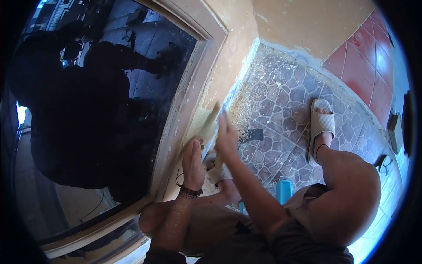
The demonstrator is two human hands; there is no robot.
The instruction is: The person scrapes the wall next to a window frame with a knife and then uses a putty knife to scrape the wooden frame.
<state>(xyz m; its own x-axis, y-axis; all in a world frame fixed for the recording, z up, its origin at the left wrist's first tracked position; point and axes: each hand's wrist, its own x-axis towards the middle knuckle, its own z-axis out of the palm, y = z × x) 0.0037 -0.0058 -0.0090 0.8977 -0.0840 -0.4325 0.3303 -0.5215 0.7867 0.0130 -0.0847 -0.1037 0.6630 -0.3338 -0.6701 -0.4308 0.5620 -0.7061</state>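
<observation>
My left hand (193, 165) rests against the lower wall (204, 123) beside the window frame, thumb up and fingers laid towards the wall, with no object visible in it. To its right, my right hand (227, 138) is at the wall's bottom edge, blurred by motion. Its fingers are closed, and whatever they hold is too smeared to name. A dark blurred streak, a shadow or a tool, shows on the wall just above both hands. Pale flakes (250, 94) lie along the foot of the wall. A dark flat rectangular piece (251, 135) lies on the floor close to my right hand.
A dark glass pane (88, 110) in a worn frame (184, 88) fills the left. Stone-patterned floor (290, 92) spreads to the right, with my slippered foot (322, 119) on it. Something light blue (284, 191) shows under me. Red tiles (365, 57) lie beyond.
</observation>
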